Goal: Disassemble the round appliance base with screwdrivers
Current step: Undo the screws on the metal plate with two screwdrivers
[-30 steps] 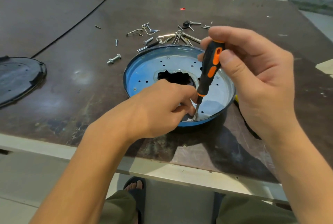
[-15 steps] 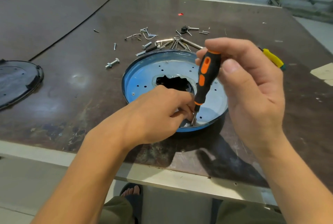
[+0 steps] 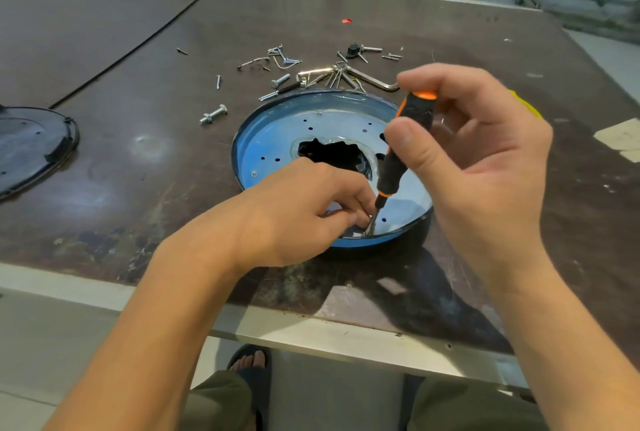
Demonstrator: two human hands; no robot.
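While left hand [image 3: 301, 212] masks base [image 3: 273, 139], screws [image 3: 277, 56] lie beyond.

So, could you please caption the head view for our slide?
Right hand holds an orange-and-black screwdriver tip-down in the blue round base; left hand pinches its shaft.

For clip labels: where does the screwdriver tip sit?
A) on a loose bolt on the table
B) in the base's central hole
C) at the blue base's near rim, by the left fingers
C: the screwdriver, gripped by the right hand, meets the blue base beside the left hand.
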